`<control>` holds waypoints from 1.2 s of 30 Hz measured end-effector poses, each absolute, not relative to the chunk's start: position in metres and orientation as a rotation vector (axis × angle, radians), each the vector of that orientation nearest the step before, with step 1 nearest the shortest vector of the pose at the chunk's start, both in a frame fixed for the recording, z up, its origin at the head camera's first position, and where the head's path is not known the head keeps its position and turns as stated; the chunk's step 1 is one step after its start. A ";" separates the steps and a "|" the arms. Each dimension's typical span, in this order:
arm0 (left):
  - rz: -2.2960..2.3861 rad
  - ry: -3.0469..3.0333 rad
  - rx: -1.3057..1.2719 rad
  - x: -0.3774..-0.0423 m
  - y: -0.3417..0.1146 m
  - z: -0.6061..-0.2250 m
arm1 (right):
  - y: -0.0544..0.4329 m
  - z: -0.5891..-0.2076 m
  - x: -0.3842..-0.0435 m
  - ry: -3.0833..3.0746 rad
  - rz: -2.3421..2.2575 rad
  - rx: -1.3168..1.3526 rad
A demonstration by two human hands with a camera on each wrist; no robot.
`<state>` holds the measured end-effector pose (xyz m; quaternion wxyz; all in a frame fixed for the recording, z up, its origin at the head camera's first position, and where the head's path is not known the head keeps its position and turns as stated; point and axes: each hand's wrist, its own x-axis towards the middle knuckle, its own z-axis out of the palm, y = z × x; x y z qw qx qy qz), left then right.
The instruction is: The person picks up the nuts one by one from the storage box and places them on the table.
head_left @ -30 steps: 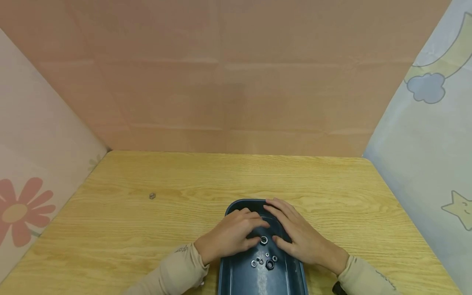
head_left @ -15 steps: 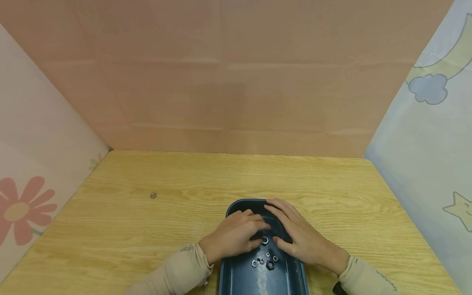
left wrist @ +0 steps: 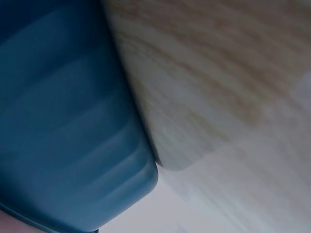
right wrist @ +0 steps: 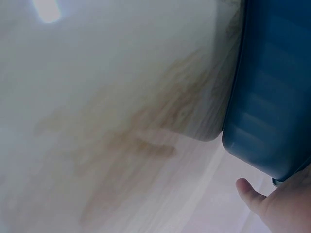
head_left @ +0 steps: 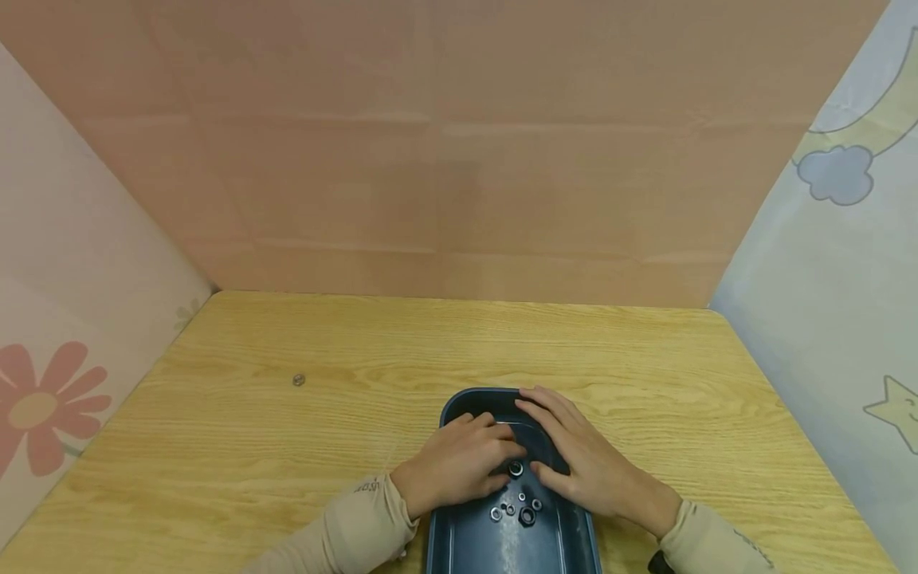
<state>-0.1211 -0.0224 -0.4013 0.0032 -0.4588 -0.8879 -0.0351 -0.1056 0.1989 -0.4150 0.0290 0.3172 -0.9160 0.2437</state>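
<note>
A dark blue tray [head_left: 495, 546] at the table's front holds several small metal nuts, among them a larger dark nut [head_left: 527, 516] and a smaller nut [head_left: 496, 514]. My left hand [head_left: 459, 470] reaches over the tray's left side. Its thumb and forefinger stand apart around a metal nut [head_left: 515, 469]; contact with it cannot be made out. On the tray's right rim rests my right hand [head_left: 591, 462], fingers extended along the far corner and thumb over the inside. The left wrist view shows mainly the tray's ribbed outer wall [left wrist: 73, 121]; part of my right hand [right wrist: 286, 208] appears in the right wrist view.
A lone small nut [head_left: 298, 380] lies on the wood-grain table [head_left: 358, 343], left of the tray. Behind the table rises a brown paper-like wall [head_left: 445, 159]. Patterned panels stand at the left [head_left: 86, 239] and right [head_left: 825, 319].
My left hand has shifted slightly right and towards me, its forefinger now nearer the nut beside it. My right hand stays on the rim.
</note>
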 end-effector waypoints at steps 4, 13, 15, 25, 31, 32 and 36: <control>-0.085 -2.771 -1.451 -0.121 -0.023 -0.402 | 0.199 -0.415 -0.106 -2.828 0.743 0.981; -0.080 -2.760 -1.453 -0.121 -0.024 -0.403 | 0.198 -0.416 -0.106 -2.808 0.727 0.993; -0.069 -2.757 -1.451 -0.121 -0.023 -0.404 | 0.198 -0.416 -0.106 -2.809 0.720 0.994; -0.040 -2.788 -1.431 -0.121 -0.022 -0.404 | 0.198 -0.416 -0.105 -2.815 0.724 0.973; 0.003 -2.815 -1.409 -0.120 -0.021 -0.403 | 0.197 -0.415 -0.104 -2.813 0.721 0.963; 0.018 -2.810 -1.402 -0.120 -0.021 -0.403 | 0.197 -0.415 -0.104 -2.811 0.717 0.961; 0.017 -2.781 -1.382 -0.119 -0.021 -0.404 | 0.197 -0.415 -0.104 -2.789 0.695 0.970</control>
